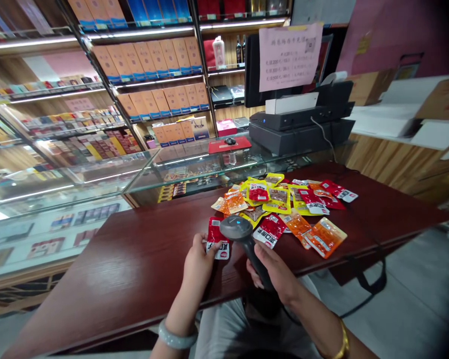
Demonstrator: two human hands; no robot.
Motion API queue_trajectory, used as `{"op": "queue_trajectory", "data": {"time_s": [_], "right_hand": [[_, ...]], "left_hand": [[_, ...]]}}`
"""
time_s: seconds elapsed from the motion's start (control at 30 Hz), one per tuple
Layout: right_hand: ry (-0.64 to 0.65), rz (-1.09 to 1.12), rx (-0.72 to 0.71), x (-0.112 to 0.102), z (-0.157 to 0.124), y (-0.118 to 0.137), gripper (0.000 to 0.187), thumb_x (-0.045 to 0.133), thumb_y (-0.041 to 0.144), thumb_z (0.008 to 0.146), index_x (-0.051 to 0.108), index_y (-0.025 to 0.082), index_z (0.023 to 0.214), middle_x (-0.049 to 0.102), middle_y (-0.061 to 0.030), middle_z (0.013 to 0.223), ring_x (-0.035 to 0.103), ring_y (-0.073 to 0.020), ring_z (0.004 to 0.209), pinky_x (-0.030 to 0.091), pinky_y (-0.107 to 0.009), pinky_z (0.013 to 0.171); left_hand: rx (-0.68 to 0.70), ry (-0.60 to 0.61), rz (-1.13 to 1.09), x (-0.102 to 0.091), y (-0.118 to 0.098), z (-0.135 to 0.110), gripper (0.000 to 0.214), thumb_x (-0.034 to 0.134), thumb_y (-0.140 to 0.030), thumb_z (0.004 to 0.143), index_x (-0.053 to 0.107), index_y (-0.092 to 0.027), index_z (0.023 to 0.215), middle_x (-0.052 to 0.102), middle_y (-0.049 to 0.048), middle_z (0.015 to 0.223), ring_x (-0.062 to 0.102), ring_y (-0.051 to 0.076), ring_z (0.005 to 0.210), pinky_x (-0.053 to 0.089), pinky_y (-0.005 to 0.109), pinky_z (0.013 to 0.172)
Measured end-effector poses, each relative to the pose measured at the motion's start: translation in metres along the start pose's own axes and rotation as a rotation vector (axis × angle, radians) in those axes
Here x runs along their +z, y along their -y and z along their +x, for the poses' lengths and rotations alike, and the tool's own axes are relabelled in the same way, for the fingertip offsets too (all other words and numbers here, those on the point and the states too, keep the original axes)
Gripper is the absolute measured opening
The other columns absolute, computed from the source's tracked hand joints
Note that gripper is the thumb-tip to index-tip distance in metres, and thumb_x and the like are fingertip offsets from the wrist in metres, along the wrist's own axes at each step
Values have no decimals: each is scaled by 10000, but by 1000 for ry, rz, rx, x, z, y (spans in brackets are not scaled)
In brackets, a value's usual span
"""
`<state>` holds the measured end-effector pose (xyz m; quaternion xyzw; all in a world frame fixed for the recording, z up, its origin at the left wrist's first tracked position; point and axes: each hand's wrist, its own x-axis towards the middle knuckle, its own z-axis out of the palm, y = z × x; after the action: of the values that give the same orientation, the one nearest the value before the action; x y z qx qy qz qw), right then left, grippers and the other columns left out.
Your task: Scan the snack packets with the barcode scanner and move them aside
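Note:
My right hand [269,267] is wrapped round the handle of a dark grey barcode scanner [236,227], whose head tilts over the table. With thumb and fingers my left hand [200,259] grips the left edge of a red and white snack packet [215,230], which lies at the table surface. The scanner's head partly covers that packet's right side. Just beyond, a pile of yellow snack packets [279,198] mixes with red and orange ones. Nearest the scanner on the right are another red packet [272,229] and an orange packet [326,237].
The dark red wooden table [134,259] reaches toward me. Behind it stand a glass display counter [187,167], a cash register base [299,134] and a monitor bearing a pink paper sign [290,57]. A cable [359,305] hangs at the right. Shelves of boxes [149,60] line the back.

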<state>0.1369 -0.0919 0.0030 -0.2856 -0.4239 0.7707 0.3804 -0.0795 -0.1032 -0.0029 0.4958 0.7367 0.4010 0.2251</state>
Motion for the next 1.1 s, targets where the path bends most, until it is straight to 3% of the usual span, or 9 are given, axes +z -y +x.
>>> {"op": "queue_trajectory", "data": {"time_s": [0.33, 0.53, 0.67, 0.77, 0.97, 1.1], "right_hand": [[-24, 0, -39, -9, -7, -1, 561, 632, 741, 819, 515, 223, 1002, 470, 88, 555, 353, -75, 405, 307, -207, 410], [-121, 2, -65, -23, -11, 4, 617, 635, 774, 789, 524, 211, 1017, 476, 89, 546, 364, -74, 397, 325, -207, 412], [-154, 44, -68, -31, -15, 9, 612, 647, 774, 779, 522, 212, 986, 477, 92, 547, 374, -67, 391, 314, -197, 410], [-153, 68, -79, -35, -19, 12, 596, 658, 769, 774, 524, 212, 939, 487, 86, 554, 371, -65, 392, 329, -206, 417], [-162, 62, -82, -38, -25, 11, 594, 650, 748, 798, 557, 207, 1025, 491, 84, 563, 378, -72, 401, 329, -212, 423], [-148, 40, -92, -38, -25, 7, 608, 640, 739, 814, 555, 204, 1091, 498, 85, 571, 380, -74, 397, 311, -212, 416]], "left_hand": [[70, -3, 106, 19, -15, 3, 296, 603, -502, 843, 509, -244, 953, 720, 38, 815, 714, 253, 779, 498, 328, 696], [87, 67, 47, 32, -21, 9, 362, 602, -502, 855, 511, -225, 1070, 753, 100, 963, 731, 277, 915, 532, 373, 789], [180, -22, 248, 28, -18, 5, 511, 636, -526, 832, 545, -179, 1196, 705, 179, 1182, 674, 335, 1117, 510, 461, 942], [234, -53, 350, 24, -14, 2, 583, 634, -544, 832, 549, -152, 1255, 681, 192, 1222, 647, 346, 1163, 496, 475, 984], [276, -35, 609, 23, -18, -7, 658, 600, -626, 846, 573, -111, 1256, 669, 208, 1194, 626, 361, 1167, 471, 465, 1014], [249, -36, 754, 26, -25, -13, 633, 588, -695, 824, 629, -125, 1098, 682, 201, 1052, 638, 374, 1098, 480, 467, 969]]}}
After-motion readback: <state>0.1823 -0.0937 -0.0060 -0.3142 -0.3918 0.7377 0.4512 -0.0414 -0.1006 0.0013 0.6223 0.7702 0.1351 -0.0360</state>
